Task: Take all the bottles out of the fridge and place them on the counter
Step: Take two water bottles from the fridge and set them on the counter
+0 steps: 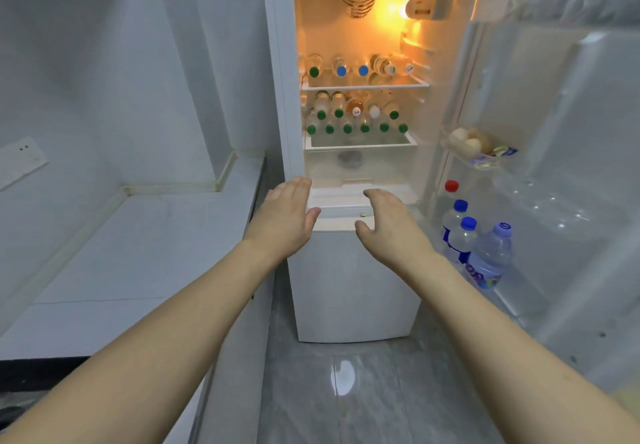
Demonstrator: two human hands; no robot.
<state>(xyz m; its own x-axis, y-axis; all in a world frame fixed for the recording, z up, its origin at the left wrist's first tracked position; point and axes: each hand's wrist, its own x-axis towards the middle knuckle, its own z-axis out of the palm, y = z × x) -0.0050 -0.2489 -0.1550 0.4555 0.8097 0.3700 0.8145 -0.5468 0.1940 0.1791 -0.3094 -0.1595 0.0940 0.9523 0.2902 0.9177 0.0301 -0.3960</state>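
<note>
Straight ahead, the fridge (pixel 356 270) is seen with its upper door (pixel 554 132) swung open to its right; the top of the cabinet and the door's outer edge are cut off by the frame. Inside the fridge, bottles are laid on their sides, caps facing out. On the upper shelf (pixel 365 86) a green cap (pixel 314 72) and two blue caps (pixel 341 70) can be made out; the bottles to their right are washed out by the lamp glare (pixel 394 9) and cannot be counted. On the shelf below, a stacked pile of mostly green-capped bottles (pixel 356 118) is seen, with one amber bottle (pixel 355 108) among them; bodies are hidden behind the caps, so an exact count is not possible. Below that, a drawer holds something dark and round (pixel 349 159), blurred through frosted plastic. In the door's lower rack, four upright bottles are held: one red-capped (pixel 451 186), partly hidden, and three blue-capped (pixel 468 224). Higher on the door, eggs (pixel 471 142) and small packets, too blurred to read, are seen.

In front of the fridge's lower edge of the open compartment, the left hand (pixel 287 217) and right hand (pixel 389 225) are both held out, fingers straight to loosely relaxed, nothing grasped, no bottle touched. Left of the fridge, the white counter (pixel 138 253) is seen, its near end cut off.
</note>
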